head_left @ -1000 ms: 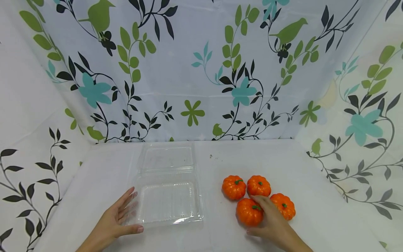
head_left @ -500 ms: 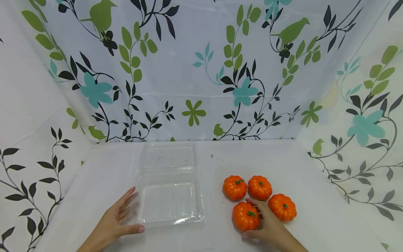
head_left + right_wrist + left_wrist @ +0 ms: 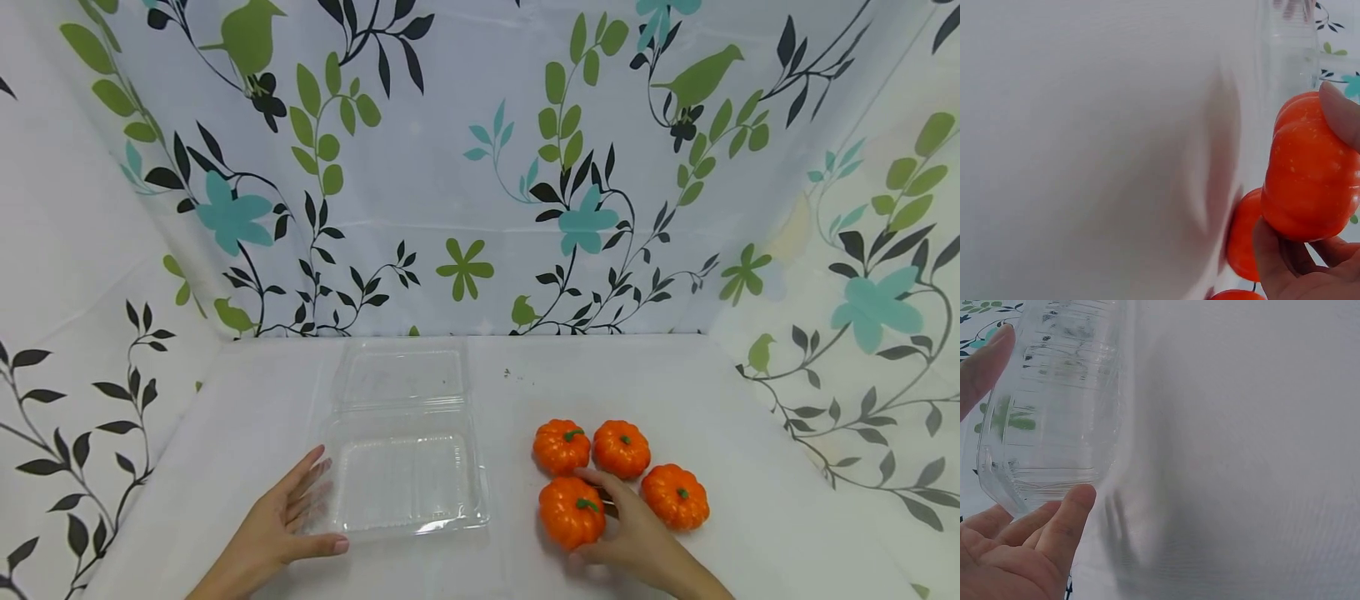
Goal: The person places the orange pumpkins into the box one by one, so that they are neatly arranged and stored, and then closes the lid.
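Note:
My right hand (image 3: pixel 630 529) holds a small orange pumpkin (image 3: pixel 572 512) with a green stem, thumb on its near side and fingers on its far side. In the right wrist view that pumpkin (image 3: pixel 1310 172) sits between thumb and fingertips, above the white surface. Three more pumpkins stand behind and beside it: one at back left (image 3: pixel 561 447), one at back right (image 3: pixel 621 449) and one on the right (image 3: pixel 675 497). My left hand (image 3: pixel 273 525) lies with spread, relaxed fingers at the left side of a clear plastic clamshell box (image 3: pixel 408 521), its fingertips right at the wall.
The box's lid (image 3: pixel 405 375) lies folded back, away from me. A white cloth covers the table (image 3: pixel 510 575). Patterned curtains (image 3: pixel 465 167) with leaves and birds rise behind and at both sides.
My right hand has moved left with the front pumpkin, away from the pumpkin on the right. The left hand and the box stay where they were.

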Motion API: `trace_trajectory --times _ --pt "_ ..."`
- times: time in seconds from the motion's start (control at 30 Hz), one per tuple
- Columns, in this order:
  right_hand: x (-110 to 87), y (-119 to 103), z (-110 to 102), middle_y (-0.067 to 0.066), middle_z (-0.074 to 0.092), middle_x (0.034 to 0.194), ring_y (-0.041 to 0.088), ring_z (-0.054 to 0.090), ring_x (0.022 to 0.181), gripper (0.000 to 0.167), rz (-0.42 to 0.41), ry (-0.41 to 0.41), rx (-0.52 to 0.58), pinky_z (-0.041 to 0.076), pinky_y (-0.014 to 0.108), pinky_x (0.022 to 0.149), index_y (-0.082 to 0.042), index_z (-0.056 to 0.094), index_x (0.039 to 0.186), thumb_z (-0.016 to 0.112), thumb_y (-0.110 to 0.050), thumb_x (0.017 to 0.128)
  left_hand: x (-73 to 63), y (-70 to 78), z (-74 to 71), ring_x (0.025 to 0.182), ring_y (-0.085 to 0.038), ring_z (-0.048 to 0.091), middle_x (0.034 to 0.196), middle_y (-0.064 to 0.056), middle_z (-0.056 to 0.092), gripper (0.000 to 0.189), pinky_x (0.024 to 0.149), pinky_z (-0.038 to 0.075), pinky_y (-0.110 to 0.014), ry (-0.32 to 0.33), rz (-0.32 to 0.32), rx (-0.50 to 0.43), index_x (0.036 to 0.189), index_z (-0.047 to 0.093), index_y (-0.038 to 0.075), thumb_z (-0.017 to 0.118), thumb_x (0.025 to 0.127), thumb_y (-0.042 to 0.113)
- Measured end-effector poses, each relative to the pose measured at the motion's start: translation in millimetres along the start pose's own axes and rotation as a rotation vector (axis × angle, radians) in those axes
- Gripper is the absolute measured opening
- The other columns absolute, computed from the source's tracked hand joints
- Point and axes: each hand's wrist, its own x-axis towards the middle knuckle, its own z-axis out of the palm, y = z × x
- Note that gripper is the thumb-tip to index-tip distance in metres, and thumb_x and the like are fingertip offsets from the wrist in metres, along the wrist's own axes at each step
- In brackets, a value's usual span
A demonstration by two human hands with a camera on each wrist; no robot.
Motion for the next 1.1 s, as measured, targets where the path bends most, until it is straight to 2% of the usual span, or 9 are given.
trace_trajectory --times 0.23,0.33,0.47,0.67,0.9,1.1 --pt "11.1 -18 0 0.01 0.051 0.145 0.034 0.053 0.127 0.093 -0.06 -0.045 0.054 0.047 0.054 0.105 -0.014 0.05 0.146 0.096 -0.023 0.066 2.5 3.6 -0.6 0.143 -0.046 0.034 0.163 -0.024 0.023 0.116 0.11 0.041 -0.039 -0.002 -0.036 0.002 0.163 0.016 0.014 0.091 0.075 0.014" --pt "15.4 -29 1 0.009 0.051 0.144 0.033 0.053 0.128 0.092 -0.104 -0.085 0.086 0.047 0.052 0.106 -0.015 0.05 0.146 0.096 -0.018 0.067 3.9 4.9 -0.9 0.144 -0.044 0.034 0.163 -0.023 0.024 0.117 0.11 0.04 -0.04 0.003 -0.06 0.004 0.163 0.016 0.015 0.092 0.074 0.016" --pt "21.9 -47 6 0.004 0.052 0.145 0.03 0.054 0.127 0.088 -0.167 -0.172 0.137 0.049 0.045 0.105 -0.02 0.051 0.146 0.095 -0.017 0.069 3.9 5.8 -2.2 0.143 -0.045 0.035 0.163 -0.024 0.025 0.117 0.11 0.04 -0.041 0.004 -0.044 0.013 0.163 0.016 0.014 0.092 0.074 0.015" --pt "32.8 -73 20 0.001 0.052 0.143 0.029 0.053 0.124 0.085 -0.216 -0.273 0.235 0.057 0.035 0.093 -0.03 0.053 0.144 0.093 -0.011 0.072 3.2 5.3 -1.8 0.142 -0.048 0.035 0.162 -0.027 0.024 0.117 0.11 0.042 -0.039 -0.01 -0.003 -0.001 0.162 0.016 0.011 0.092 0.074 0.011" --pt "49.2 -94 39 0.001 0.052 0.143 0.031 0.055 0.121 0.085 -0.208 -0.339 0.334 0.06 0.039 0.087 -0.037 0.055 0.142 0.092 -0.006 0.071 1.6 4.9 -0.3 0.142 -0.049 0.033 0.161 -0.029 0.023 0.117 0.11 0.041 -0.04 -0.017 -0.004 -0.016 0.162 0.016 0.01 0.092 0.073 0.01" --pt "65.1 -112 49 0.005 0.052 0.144 0.031 0.058 0.12 0.087 -0.228 -0.369 0.432 0.059 0.043 0.088 -0.031 0.053 0.146 0.088 0.0 0.073 2.4 2.2 -2.9 0.142 -0.049 0.034 0.161 -0.029 0.023 0.117 0.109 0.043 -0.04 -0.011 0.011 -0.012 0.162 0.015 0.01 0.092 0.073 0.01"
